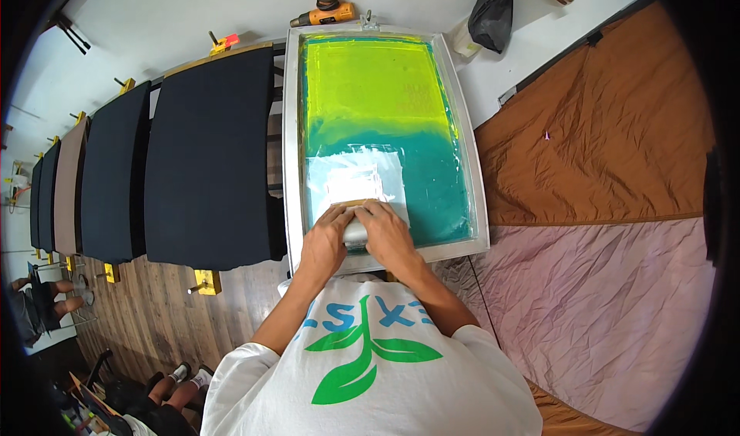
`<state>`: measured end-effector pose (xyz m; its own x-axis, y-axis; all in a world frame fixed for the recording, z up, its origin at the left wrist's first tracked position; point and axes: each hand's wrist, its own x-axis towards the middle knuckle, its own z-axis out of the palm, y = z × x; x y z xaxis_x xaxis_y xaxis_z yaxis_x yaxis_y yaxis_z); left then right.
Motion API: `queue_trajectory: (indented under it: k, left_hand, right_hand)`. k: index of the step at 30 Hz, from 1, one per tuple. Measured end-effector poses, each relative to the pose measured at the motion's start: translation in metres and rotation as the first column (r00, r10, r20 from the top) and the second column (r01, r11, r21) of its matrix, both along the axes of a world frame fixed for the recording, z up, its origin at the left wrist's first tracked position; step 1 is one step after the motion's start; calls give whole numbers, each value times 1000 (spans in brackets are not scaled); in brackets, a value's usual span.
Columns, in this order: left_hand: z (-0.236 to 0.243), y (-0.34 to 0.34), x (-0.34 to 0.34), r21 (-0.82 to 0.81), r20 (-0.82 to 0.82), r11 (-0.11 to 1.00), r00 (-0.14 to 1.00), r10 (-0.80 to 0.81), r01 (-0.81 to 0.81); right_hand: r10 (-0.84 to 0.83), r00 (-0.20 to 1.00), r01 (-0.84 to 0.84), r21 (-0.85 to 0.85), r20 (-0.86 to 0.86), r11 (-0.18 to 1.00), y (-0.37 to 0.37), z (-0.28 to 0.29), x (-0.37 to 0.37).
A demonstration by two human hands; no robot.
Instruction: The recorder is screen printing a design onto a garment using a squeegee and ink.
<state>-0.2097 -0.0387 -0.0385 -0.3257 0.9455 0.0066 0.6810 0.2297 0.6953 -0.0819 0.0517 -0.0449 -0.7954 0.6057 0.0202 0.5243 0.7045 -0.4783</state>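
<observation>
The squeegee [353,202], which shows a tan edge, is at the centre of the frame, just below the middle, inside a metal-rimmed printing screen [292,166]. The left hand [327,236] and the right hand [384,232] grasp it together, fingers curled over its far edge and nearly meeting; the paired grip probably serves to share pressure evenly along the blade. The forearms come up from the lower edge on either side, which likely helps hold the tool square to the body. The screen's raised walls make it a shallow container: white ink [356,176] lies just beyond the squeegee, over a pale patch in the lower left of the teal and yellow-green mesh [432,178], and the rim presumably stops it running off. At the upper right, a dark plastic bag [491,20] hangs beside a pale container [464,41]; the contents of both are hidden. On the left, a black cloth [216,159] lies smooth over a board, apparently stretched to give a flat face. A heat gun [327,14] rests above the screen, at the upper centre.
</observation>
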Motion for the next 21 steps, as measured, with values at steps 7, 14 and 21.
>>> queue_trajectory:
  k: [7, 14, 21]
  left_hand:
    - [-11, -10, 4, 8, -15, 1000, 1000, -3, 3]
    - [-3, -10, 5, 17, -41, 1000, 999, 1, 0]
    - [-6, -14, 8, 36, 19, 999, 1000, -7, 6]
  right_hand:
    - [1, 999, 0, 7, -47, 1000, -3, -2, 2]
    - [7, 1000, -7, 21, -13, 1000, -7, -2, 5]
    - [4, 1000, -3, 10, -19, 1000, -12, -2, 8]
